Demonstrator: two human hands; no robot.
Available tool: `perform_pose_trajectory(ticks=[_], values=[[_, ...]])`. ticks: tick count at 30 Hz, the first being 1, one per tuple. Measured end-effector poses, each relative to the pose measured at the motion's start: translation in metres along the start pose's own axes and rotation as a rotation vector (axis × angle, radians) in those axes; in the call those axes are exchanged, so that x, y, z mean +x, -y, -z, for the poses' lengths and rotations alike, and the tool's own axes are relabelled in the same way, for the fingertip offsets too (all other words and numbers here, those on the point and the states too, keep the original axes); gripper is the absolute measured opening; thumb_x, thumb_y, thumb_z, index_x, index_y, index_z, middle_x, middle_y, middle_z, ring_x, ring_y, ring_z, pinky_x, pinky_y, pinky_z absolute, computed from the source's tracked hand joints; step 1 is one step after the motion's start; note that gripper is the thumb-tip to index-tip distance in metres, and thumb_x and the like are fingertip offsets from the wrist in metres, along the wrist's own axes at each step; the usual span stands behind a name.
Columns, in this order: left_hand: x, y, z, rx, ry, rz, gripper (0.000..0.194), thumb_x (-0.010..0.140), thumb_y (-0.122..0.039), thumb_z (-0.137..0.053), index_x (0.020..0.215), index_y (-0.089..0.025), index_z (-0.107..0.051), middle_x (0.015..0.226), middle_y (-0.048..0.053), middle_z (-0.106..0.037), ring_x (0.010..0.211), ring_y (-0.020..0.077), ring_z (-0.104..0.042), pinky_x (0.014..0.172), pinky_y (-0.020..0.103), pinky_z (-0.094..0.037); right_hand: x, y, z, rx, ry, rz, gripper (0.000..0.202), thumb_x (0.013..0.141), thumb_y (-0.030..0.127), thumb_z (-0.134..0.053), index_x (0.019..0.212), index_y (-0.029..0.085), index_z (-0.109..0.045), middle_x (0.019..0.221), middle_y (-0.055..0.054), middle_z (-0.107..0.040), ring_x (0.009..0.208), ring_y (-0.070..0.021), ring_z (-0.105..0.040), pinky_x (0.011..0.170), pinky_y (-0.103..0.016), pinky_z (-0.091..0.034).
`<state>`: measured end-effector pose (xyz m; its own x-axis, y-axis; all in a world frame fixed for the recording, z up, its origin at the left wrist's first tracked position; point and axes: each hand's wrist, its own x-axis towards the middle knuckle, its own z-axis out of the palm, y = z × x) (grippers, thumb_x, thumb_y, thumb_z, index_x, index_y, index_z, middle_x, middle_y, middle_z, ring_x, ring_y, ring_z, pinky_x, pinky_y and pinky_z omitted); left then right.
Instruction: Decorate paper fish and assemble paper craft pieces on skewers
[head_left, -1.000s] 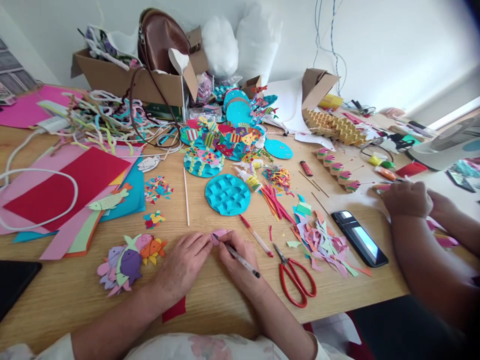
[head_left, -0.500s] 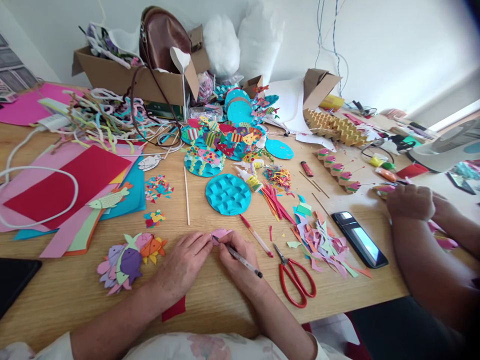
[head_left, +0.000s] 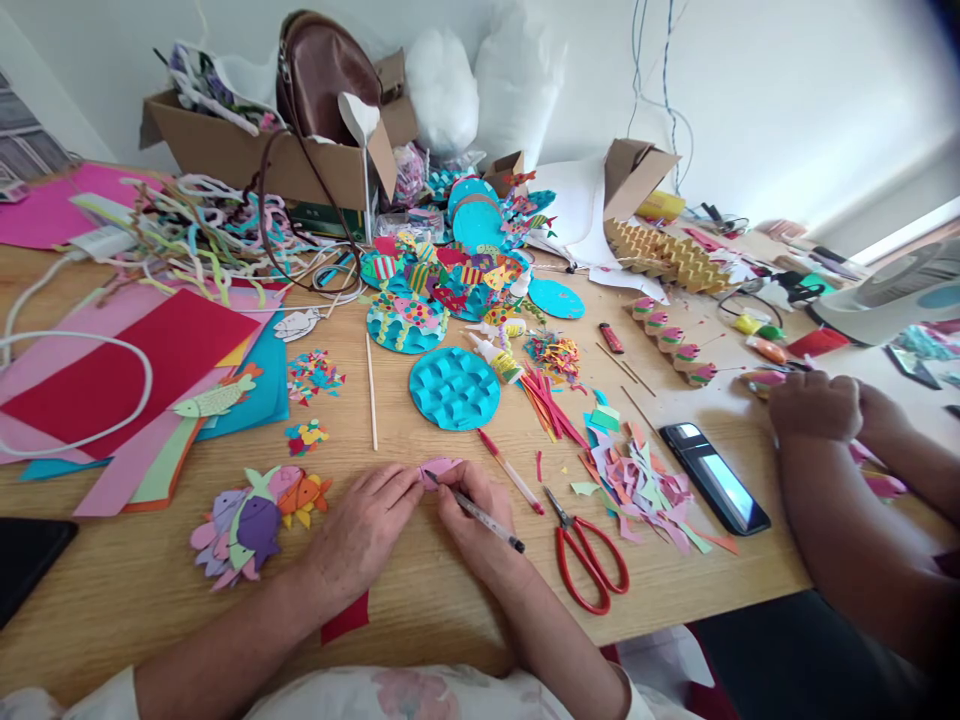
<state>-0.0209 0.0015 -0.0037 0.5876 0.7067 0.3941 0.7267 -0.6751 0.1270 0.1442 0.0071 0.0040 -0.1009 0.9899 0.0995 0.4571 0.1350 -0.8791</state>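
Note:
My right hand [head_left: 476, 505] grips a clear-barrelled pen [head_left: 484, 520], its tip against a small piece of pink paper [head_left: 436, 470]. Fingers together, my left hand [head_left: 371, 515] holds that paper's left end at the table's surface. To the left lies a cluster of cut paper fish [head_left: 244, 520] in purple, green, pink and orange. Red-handled scissors [head_left: 589, 555] rest to the right of my right hand, and a red-capped pen [head_left: 511, 470] lies just beyond it. Ahead sits a round blue disc [head_left: 454, 388] covered in curled paper scales. A red paper scrap [head_left: 346, 618] lies beneath my left forearm.
Paper scraps [head_left: 645, 485] and a phone [head_left: 716, 480] lie to the right. A co-worker's hands [head_left: 821, 405] are at the far right. Coloured sheets [head_left: 135, 370] with a white cable fill the left. Glue bottles [head_left: 496, 358], finished fish discs and a cardboard box [head_left: 240, 150] stand behind.
The camera view has shifted very slightly. Both my hands stay in place on the pink paper, with the pen still at its surface.

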Motion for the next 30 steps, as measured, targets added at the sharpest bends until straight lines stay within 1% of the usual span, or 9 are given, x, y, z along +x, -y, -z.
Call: perform_pose_trajectory(ticks=[6,10,14,19,22,26,30], values=[[0.0009,0.0005,0.0006,0.009,-0.017,-0.011,0.033,0.087,-0.005,-0.035,0.103,-0.012,-0.063,0.104,0.009,-0.065,0.099,0.0190,-0.054,0.088,0.033,-0.046,-0.0005,-0.0013,-0.0010,-0.013,0.010,-0.002,0.011,0.078,0.021,-0.048,0.076,0.020,-0.058,0.067,0.000,-0.063,0.054,-0.0120,-0.055,0.052,-0.023,-0.041],[0.0002,0.0006,-0.0008,0.003,-0.018,-0.010,0.032,0.087,-0.005,-0.036,0.103,-0.012,-0.063,0.104,0.009,-0.064,0.099,0.0193,-0.054,0.088,0.033,-0.046,-0.0007,-0.0031,-0.0016,-0.017,0.023,-0.004,0.011,0.078,0.020,-0.047,0.077,0.020,-0.057,0.069,-0.001,-0.064,0.054,-0.0121,-0.055,0.052,-0.023,-0.041],[-0.0004,0.0008,-0.0013,0.001,-0.033,-0.004,0.032,0.088,-0.006,-0.035,0.103,-0.012,-0.063,0.104,0.009,-0.065,0.099,0.0194,-0.054,0.087,0.034,-0.047,-0.0008,-0.0042,-0.0018,-0.034,0.028,0.006,0.009,0.078,0.021,-0.047,0.077,0.020,-0.056,0.065,0.000,-0.062,0.052,-0.0115,-0.053,0.051,-0.023,-0.039],[-0.0001,0.0013,-0.0002,0.010,-0.023,-0.010,0.034,0.088,-0.006,-0.034,0.104,-0.012,-0.063,0.105,0.009,-0.065,0.099,0.0189,-0.054,0.088,0.034,-0.048,-0.0011,-0.0056,-0.0013,-0.091,-0.006,0.038,0.009,0.077,0.020,-0.047,0.074,0.020,-0.055,0.059,0.002,-0.058,0.048,-0.0103,-0.051,0.049,-0.021,-0.037],[0.0004,0.0015,-0.0001,0.013,-0.042,-0.019,0.034,0.088,-0.006,-0.033,0.102,-0.012,-0.063,0.103,0.009,-0.065,0.099,0.0187,-0.055,0.086,0.033,-0.049,-0.0014,-0.0058,-0.0009,-0.103,-0.021,0.066,0.010,0.075,0.019,-0.046,0.074,0.019,-0.056,0.057,0.003,-0.057,0.047,-0.0099,-0.050,0.048,-0.021,-0.037],[0.0017,0.0010,-0.0001,0.026,-0.073,-0.025,0.033,0.088,-0.006,-0.033,0.099,-0.011,-0.064,0.101,0.008,-0.066,0.097,0.0186,-0.056,0.084,0.032,-0.050,-0.0017,-0.0044,-0.0004,-0.095,0.004,0.076,0.012,0.074,0.017,-0.045,0.075,0.019,-0.057,0.057,0.003,-0.056,0.047,-0.0096,-0.049,0.047,-0.020,-0.036],[0.0024,0.0003,0.0003,0.029,-0.079,-0.030,0.033,0.089,-0.006,-0.033,0.098,-0.010,-0.064,0.100,0.009,-0.066,0.095,0.0192,-0.057,0.083,0.033,-0.051,-0.0016,-0.0030,-0.0003,-0.081,0.009,0.080,0.012,0.075,0.017,-0.045,0.075,0.019,-0.056,0.057,0.003,-0.056,0.046,-0.0093,-0.048,0.047,-0.020,-0.036]])
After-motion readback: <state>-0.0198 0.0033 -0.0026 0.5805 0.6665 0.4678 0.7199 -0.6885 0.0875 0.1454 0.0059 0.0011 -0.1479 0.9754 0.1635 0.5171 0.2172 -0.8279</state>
